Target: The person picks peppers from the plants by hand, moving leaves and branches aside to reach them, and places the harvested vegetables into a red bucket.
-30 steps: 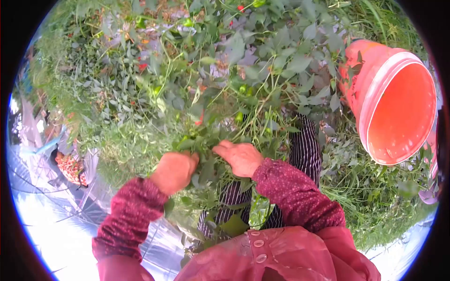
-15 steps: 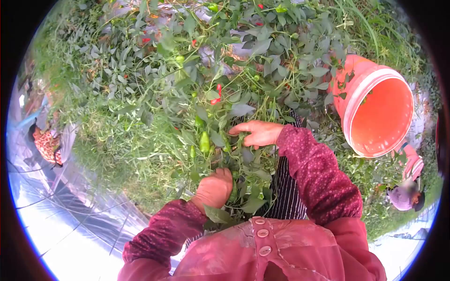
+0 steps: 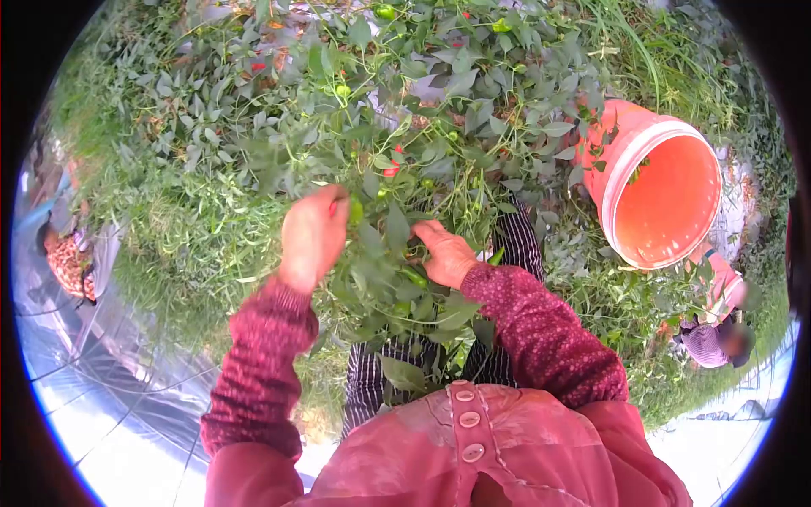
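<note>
My left hand (image 3: pixel 314 235) is raised over the pepper plant (image 3: pixel 397 228), its fingers closed, with a small bit of red showing at the fingertips. What it holds is too small to make out. A green pepper (image 3: pixel 356 211) hangs just right of those fingers. Among the leaves, my right hand (image 3: pixel 446 255) has its fingers curled inward, the tips partly hidden by foliage. Another green pepper (image 3: pixel 414 276) is below and left of it. Red peppers (image 3: pixel 393 167) show above, between the two hands.
At the right, a red bucket (image 3: pixel 655 186) with a white rim leans with its opening toward me. A person (image 3: pixel 710 338) is at the lower right beyond it, and another person (image 3: pixel 69 264) is at the far left. Grass and plastic sheeting (image 3: pixel 110 372) lie left.
My left hand has risen up and to the left, out of the lower leaves. My right hand has shifted slightly left and down. The view has shifted, with the bucket now further left.
</note>
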Action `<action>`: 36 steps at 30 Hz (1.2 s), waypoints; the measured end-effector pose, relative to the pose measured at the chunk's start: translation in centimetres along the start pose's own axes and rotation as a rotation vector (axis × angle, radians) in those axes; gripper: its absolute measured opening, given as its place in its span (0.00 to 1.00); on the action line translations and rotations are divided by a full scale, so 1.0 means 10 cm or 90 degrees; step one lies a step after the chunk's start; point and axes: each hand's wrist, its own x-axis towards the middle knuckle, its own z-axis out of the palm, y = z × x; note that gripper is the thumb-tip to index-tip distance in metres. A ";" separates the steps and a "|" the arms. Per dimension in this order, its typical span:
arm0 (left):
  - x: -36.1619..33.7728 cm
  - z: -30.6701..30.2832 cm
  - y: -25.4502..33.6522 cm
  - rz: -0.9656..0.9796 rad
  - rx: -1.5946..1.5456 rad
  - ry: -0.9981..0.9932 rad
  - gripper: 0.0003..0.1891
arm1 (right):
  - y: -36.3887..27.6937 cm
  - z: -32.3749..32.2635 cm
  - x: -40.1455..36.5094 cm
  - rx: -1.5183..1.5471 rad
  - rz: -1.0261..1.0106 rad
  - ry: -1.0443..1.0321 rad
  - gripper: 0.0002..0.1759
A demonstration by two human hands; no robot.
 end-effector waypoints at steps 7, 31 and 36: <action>0.22 0.34 -0.31 -0.071 0.311 -0.245 0.28 | 0.05 0.09 -0.06 0.067 -0.007 0.071 0.29; -0.52 0.63 0.09 0.486 0.551 -0.268 0.12 | -0.11 -0.05 0.24 -0.003 0.013 -0.019 0.27; -0.62 0.84 -0.04 0.455 0.646 -0.226 0.10 | 0.00 0.01 0.32 0.063 -0.029 0.020 0.25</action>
